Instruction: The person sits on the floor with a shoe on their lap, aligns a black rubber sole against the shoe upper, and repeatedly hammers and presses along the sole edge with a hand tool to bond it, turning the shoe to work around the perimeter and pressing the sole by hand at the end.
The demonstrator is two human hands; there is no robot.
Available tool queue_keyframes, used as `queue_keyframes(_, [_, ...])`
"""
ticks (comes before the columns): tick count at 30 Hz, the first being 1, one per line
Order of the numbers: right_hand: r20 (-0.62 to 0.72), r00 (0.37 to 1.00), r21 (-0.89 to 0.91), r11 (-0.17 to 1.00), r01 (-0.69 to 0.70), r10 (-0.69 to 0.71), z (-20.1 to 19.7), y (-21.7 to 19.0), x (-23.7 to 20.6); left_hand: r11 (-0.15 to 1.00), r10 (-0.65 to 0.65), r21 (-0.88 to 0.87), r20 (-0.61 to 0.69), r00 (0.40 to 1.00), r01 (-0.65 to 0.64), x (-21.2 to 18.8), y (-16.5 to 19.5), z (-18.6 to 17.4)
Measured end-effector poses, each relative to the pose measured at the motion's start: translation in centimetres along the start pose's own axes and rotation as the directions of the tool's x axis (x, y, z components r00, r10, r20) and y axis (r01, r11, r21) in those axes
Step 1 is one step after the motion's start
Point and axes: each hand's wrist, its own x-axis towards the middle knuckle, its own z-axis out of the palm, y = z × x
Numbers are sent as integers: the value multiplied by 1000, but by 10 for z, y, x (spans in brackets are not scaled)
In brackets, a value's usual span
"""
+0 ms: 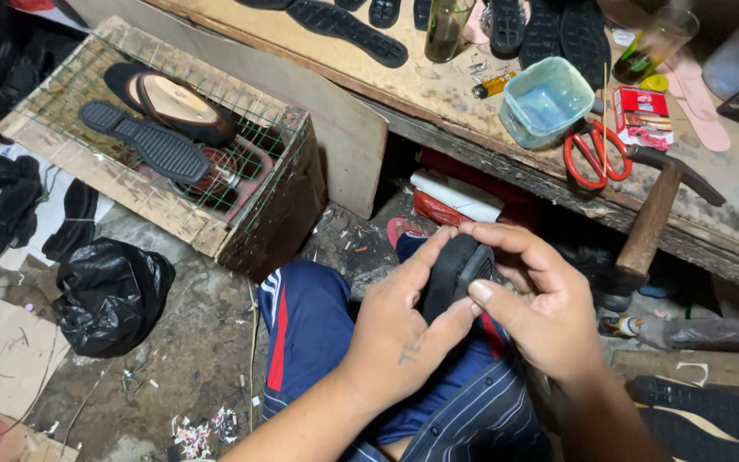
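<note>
1. The black shoe sole [458,272] is mostly hidden: the left hand [405,332] wraps it from the left, the right hand [530,301] from the right, and only its curved end shows between the fingers. Both hands are clamped on it, close together, over the person's lap near the middle of the view.
2. Under the workbench [733,214] it is dark; a white and red package [455,198] there is hard to make out. The hammer [653,218] hangs over the bench edge, its head partly cut by shadow.
3. At the far right, a glass [653,44] and a grey tub are cut off by the frame edge.
4. A wooden crate [160,184] topped with wire mesh stands at the far left; a ridged black sole [143,141] and a tan-lined sole [177,104] lie on the mesh.
5. A pale green plastic tub [546,101] sits on the bench with red-handled scissors [594,154] just near of it.
6. More black soles [348,30] lie along the far bench edge.
7. The floor is bare, dirty concrete littered with scraps; a crumpled black plastic bag [111,295] lies at the left.
</note>
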Motion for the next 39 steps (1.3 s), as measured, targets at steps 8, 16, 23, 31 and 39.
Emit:
queue_keyframes(8, [58, 971, -152, 959, 240, -234, 7, 7, -7, 959, 33, -279, -83, 996, -55, -16, -10, 8])
queue_keyframes(16, [148, 922, -279, 879, 386, -358, 34, 15, -12, 863, -5, -505, -69, 998, -31, -39, -27, -16])
queue_keyframes(23, [201, 901, -338, 836, 432, -384, 54, 9, -10, 919, -6, -393, -70, 998, -22, -51, -24, -32])
queue_keyframes(31, [114, 905, -310, 851, 423, -409, 62, 18, -21, 946, 21, -319, -107, 994, -54, -51, -20, -31])
queue_keyframes(39, [156, 865, -375, 781, 499, -477, 65, 16, -19, 990, 137, -6, -175, 975, -140, -54, -15, -38])
